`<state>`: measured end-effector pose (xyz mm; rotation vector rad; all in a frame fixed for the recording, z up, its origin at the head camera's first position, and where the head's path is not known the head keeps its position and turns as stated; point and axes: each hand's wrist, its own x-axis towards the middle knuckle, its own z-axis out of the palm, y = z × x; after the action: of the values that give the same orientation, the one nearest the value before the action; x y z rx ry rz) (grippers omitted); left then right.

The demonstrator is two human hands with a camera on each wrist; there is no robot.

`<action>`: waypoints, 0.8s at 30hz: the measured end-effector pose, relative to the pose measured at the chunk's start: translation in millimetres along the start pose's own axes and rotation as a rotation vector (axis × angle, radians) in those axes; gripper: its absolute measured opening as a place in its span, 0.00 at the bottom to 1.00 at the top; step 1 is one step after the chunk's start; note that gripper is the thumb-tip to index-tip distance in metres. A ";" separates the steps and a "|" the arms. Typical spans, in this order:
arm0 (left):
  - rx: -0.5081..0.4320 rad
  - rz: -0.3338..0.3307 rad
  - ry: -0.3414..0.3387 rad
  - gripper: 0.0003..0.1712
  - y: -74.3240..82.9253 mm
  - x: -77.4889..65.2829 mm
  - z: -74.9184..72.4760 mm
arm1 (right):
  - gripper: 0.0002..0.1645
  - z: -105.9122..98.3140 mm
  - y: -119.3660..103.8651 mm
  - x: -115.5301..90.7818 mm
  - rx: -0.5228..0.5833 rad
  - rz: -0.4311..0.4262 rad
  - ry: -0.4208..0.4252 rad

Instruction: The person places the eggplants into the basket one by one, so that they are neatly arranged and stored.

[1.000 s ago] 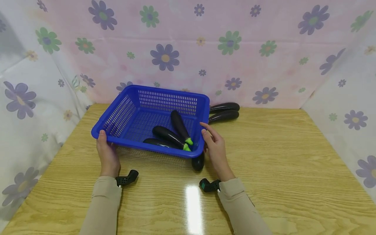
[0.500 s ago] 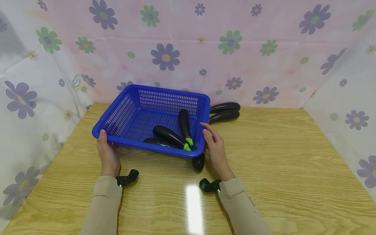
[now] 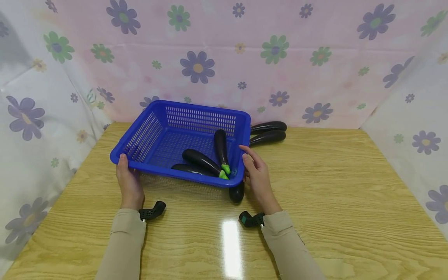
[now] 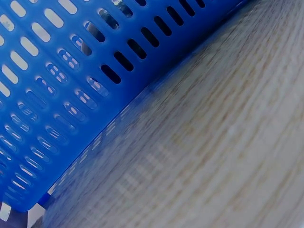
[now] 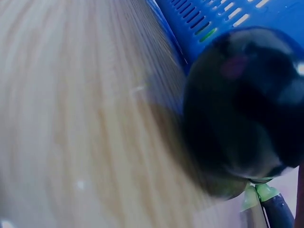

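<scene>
This is a little booth made of cloth around a desk (image 3: 343, 179), and it may stand in a lab, but the room behind is hidden. Pink cloth (image 3: 224, 33) with big flowers hangs at the back (it has a long crease, like a bedsheet). White flowery cloth (image 3: 21, 163) closes in the left and right sides. The desk is yellow-brown wood, shiny, with a bright strip of light (image 3: 231, 249) on it. Small black gadgets (image 3: 153, 211) stick out below the hands (image 3: 130, 186), the sort of gear a lab has.
</scene>
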<state>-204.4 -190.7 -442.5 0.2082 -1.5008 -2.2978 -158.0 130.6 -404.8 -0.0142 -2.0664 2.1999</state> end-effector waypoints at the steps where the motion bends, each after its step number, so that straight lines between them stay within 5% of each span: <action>1: 0.002 -0.001 0.001 0.28 0.6 -0.2 0.1 | 0.23 -0.3 -0.1 0.1 -0.009 0.001 0.007; 10: 0.000 -0.004 0.000 0.28 2.1 -1.2 1.5 | 0.27 -12.3 12.3 8.6 0.027 0.002 0.070; 18: 0.040 -0.003 0.004 0.29 -0.3 -2.7 0.3 | 0.14 -19.4 33.6 14.7 -0.096 0.210 0.032; 24: 0.048 -0.003 0.000 0.29 2.8 -1.8 1.7 | 0.14 -19.9 32.4 15.4 -0.142 0.226 -0.011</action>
<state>-202.7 -189.5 -439.3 0.2245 -1.5573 -2.2659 -174.2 149.9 -437.1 -0.2622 -2.3268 2.1693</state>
